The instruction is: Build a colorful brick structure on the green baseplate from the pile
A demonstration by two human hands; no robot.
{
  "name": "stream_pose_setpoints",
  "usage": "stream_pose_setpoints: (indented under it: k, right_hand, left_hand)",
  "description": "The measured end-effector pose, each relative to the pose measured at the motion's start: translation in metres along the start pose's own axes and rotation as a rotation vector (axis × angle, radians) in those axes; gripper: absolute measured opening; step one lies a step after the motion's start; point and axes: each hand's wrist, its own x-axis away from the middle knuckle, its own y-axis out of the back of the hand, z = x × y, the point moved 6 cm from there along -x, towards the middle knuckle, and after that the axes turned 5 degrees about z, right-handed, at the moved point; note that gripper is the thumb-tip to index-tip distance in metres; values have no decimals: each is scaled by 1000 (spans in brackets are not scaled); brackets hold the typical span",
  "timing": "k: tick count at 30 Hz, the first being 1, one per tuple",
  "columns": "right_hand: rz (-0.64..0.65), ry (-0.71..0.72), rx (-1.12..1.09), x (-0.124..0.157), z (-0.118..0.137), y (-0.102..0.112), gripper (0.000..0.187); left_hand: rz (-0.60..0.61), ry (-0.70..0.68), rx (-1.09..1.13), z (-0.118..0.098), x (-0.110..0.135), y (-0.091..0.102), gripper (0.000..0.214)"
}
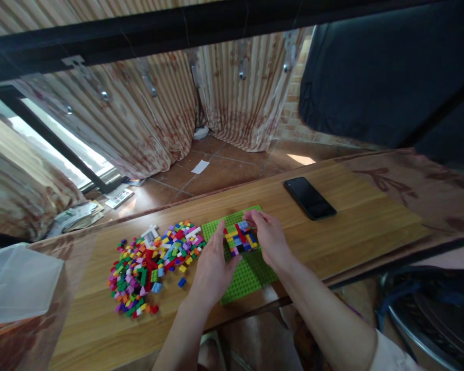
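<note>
A green baseplate (pixel 247 278) lies on the wooden table (pixel 351 226) in front of me. On it stands a small block of multicoloured bricks (pixel 240 240). My left hand (pixel 213 265) rests against the block's left side with its fingers together and stretched upward. My right hand (pixel 268 238) is at the block's right and top, its fingertips pinched on a small brick on top of the block. A loose pile of coloured bricks (pixel 154 263) spreads over the table to the left of the plate.
A black phone (pixel 310 197) lies face up at the table's back right. A clear plastic bag (pixel 17 281) sits at the far left. Striped curtains (pixel 232 98) and a tiled floor lie beyond the table. A chair (pixel 429 309) stands at lower right.
</note>
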Motion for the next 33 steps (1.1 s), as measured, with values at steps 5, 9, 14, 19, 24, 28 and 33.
stream_pose_setpoints:
  k: [5, 9, 14, 19, 24, 28, 33]
  right_hand:
    - [-6, -84, -99, -1, -5, 1, 33]
    - [-5, -115, -144, 0, -5, 0, 30]
    - [-2, -127, -170, 1, -3, -1, 27]
    - [-3, -135, -187, 2, -2, -1, 26]
    - [-10, -134, -194, 3, -2, -2, 26]
    - [-30, -124, -202, 4, -2, -3, 25]
    - [-48, -122, -199, 5, -2, -3, 23]
  left_hand:
    - [-14, 59, 82, 6, -1, 1, 89]
    - [-32, 111, 113, 4, -3, 3, 92]
    - [-35, 128, 123, -1, -4, 6, 90]
    - [-5, 92, 88, 0, -5, 2, 89]
    - [-41, 72, 35, 2, -8, -2, 91]
    - [-40, 79, 59, 1, -10, -3, 89]
    - [-15, 80, 45, -1, -8, -2, 88]
